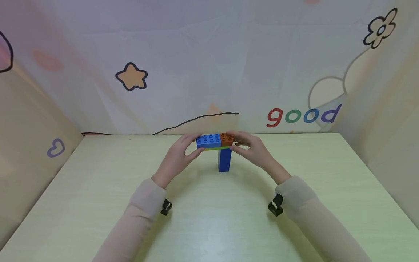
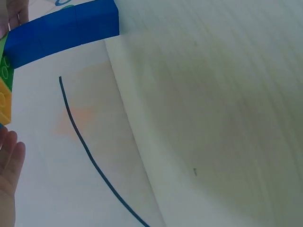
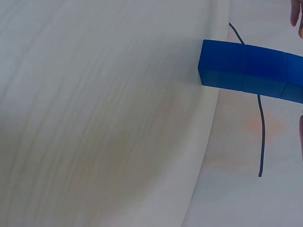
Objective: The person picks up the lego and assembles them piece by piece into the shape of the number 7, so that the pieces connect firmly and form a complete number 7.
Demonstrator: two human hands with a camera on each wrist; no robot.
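A row of toy building bricks is held up over the table between both hands. Its top layer has a blue studded brick [image 1: 208,142] on the left and a brown brick [image 1: 226,139] on the right. Beneath them shows a thin strip of green brick [image 1: 216,148]; a yellow brick [image 2: 5,105] sits beside the green in the left wrist view. An upright column of blue bricks [image 1: 224,161] stands under the right part. My left hand [image 1: 176,154] pinches the blue brick's left end, thumb low. My right hand [image 1: 254,148] pinches the brown brick's end, its fingertips partly hidden.
The pale table [image 1: 98,203] reaches back to a printed cloth wall [image 1: 196,72], close behind the bricks. Cloth sides rise at left and right. A black wrist mount [image 1: 166,207] hangs from the left sleeve, another black mount [image 1: 276,205] from the right.
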